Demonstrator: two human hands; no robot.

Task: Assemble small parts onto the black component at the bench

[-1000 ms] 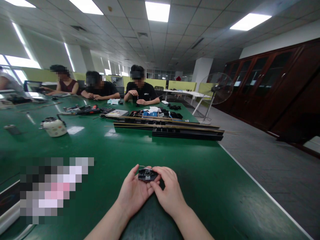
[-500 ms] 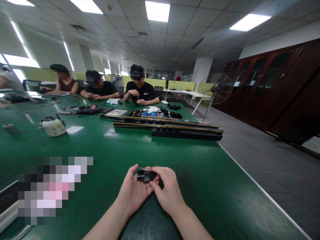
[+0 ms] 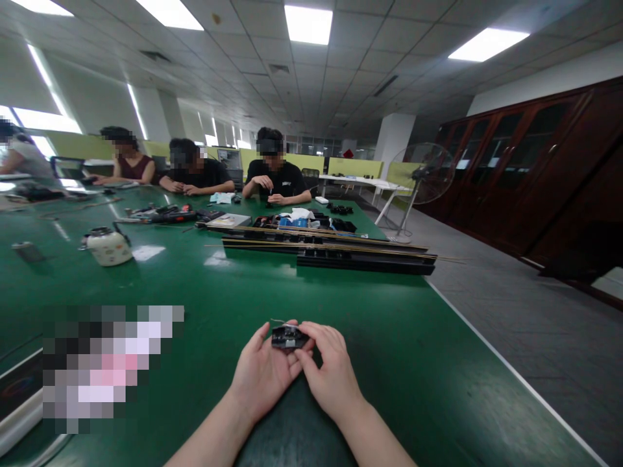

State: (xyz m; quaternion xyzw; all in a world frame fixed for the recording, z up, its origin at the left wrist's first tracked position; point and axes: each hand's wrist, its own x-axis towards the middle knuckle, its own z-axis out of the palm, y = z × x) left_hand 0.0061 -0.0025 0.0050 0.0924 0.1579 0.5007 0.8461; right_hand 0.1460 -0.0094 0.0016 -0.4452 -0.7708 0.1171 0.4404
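Black part (image 3: 287,338) | long axis left-right | right fingers (image 3: 318,334) pinching its right end | left fingers (image 3: 294,370) loosely cupped beneath

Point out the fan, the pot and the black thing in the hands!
Fan (image 3: 418,174), head view: its hub.
Pot (image 3: 109,251), head view: front of its body.
Black thing (image 3: 286,337), head view: middle of its upper side.

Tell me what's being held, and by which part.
A small black part: the right hand grips its right end with thumb and fingers, over the open left hand, whose fingers support it underneath.
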